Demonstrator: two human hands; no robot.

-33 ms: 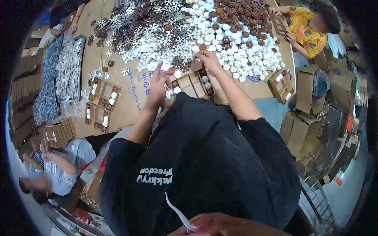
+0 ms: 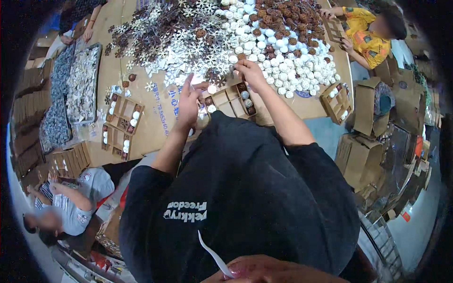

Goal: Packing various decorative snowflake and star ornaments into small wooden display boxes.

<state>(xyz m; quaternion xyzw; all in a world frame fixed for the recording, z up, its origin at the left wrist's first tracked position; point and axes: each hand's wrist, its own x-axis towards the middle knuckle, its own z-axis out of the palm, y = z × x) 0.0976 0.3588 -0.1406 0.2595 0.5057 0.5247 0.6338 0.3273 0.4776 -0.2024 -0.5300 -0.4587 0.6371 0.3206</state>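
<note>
My left hand [image 2: 189,104] is at the left end of a brown divided box [image 2: 231,96] that stands close to my body. Its index finger points away from me, apart from the other fingers, and a white ball [image 2: 212,88] lies just beyond their tips. Over the box's far right corner, my right hand [image 2: 251,74] has its fingertips pressed together at the edge of the snowflake pile. What they pinch, if anything, is too small to make out. Balls in brown, grey and white fill the box's end compartments, while its middle ones show bare bottoms.
White and brown snowflakes [image 2: 160,37] and woven balls [image 2: 302,75] are heaped across the far table. Two part-filled boxes [image 2: 123,113] lie at left, beside a tray of pale pieces [image 2: 84,82]. Another box [image 2: 337,104] sits right. Co-workers are at left, far left and far right.
</note>
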